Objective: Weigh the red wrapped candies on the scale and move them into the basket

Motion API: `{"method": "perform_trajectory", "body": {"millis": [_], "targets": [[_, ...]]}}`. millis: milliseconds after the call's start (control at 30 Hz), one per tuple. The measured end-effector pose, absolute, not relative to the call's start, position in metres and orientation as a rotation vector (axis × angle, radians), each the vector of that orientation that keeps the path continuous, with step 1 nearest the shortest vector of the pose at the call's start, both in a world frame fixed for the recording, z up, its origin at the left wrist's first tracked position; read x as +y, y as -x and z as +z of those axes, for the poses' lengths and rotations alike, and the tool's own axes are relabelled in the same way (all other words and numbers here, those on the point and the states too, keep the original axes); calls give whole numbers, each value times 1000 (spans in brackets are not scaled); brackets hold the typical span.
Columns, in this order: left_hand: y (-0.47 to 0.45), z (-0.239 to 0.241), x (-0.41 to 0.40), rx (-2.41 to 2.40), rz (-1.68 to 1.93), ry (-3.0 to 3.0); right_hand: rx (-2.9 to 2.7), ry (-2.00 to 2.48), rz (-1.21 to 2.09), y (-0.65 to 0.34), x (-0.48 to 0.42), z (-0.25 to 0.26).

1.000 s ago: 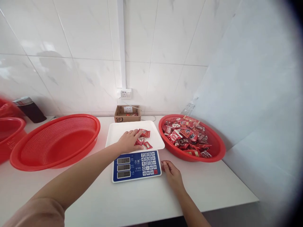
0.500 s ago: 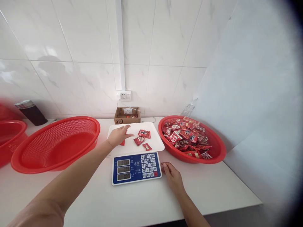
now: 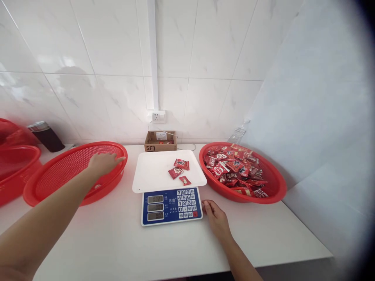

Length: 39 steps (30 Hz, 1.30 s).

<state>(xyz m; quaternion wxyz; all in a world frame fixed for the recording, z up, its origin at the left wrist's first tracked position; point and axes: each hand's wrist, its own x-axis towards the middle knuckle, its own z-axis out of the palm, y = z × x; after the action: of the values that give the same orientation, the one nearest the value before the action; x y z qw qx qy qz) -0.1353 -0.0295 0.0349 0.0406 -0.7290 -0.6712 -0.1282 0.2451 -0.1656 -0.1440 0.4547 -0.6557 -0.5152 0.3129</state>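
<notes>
On the frame's left, the left hand (image 3: 104,162) is over a red basket (image 3: 70,164), thumb stretched out, fingers partly hidden; one cannot tell whether they grip anything. Right of lower centre, the right hand (image 3: 216,219) is loosely curled beside the scale (image 3: 171,207), its grip unclear. Three shiny red packets (image 3: 182,164), one smaller, lie on the white tray (image 3: 152,168) at mid-frame

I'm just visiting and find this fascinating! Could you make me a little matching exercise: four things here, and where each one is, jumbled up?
Things
1. left hand
2. right hand
3. three loose packets
4. cardboard box

Places
A. on the white tray
B. at the red basket just left of the scale
C. behind the tray, near the wall
D. beside the scale's right edge

Pairs: 1-B, 2-D, 3-A, 4-C
</notes>
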Motion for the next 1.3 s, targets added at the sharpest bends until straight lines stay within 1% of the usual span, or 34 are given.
{"method": "perform_trajectory", "body": {"millis": [133,267,400,567,733,967,1100,1200,1300], "targets": [[78,17,-27,-1882,-334,2432,-1262,1626,760,-245,-165,-144],[-3,5,-39,-1614,-168,2868,-1251,1636,765,-244,-166,-146],[-56,-1,-41,-1628,28,2984,-1239,1602,768,-243,-167,-144],[-76,1,-26,-1698,-16,3018,-1267,1590,745,-242,-169,-138],[-76,-1,-22,-1803,-252,3036,-1264,1601,751,-243,-168,-140],[-55,-2,-21,-1951,-660,2867,-1271,1588,727,-244,-168,-143],[-20,19,-28,-1923,-883,2725,-1274,1621,761,-244,-168,-141],[23,41,-34,-1909,-996,2546,-1284,1620,786,-244,-168,-140],[76,55,-39,-1940,-925,2208,-1279,1614,786,-243,-169,-140]]}}
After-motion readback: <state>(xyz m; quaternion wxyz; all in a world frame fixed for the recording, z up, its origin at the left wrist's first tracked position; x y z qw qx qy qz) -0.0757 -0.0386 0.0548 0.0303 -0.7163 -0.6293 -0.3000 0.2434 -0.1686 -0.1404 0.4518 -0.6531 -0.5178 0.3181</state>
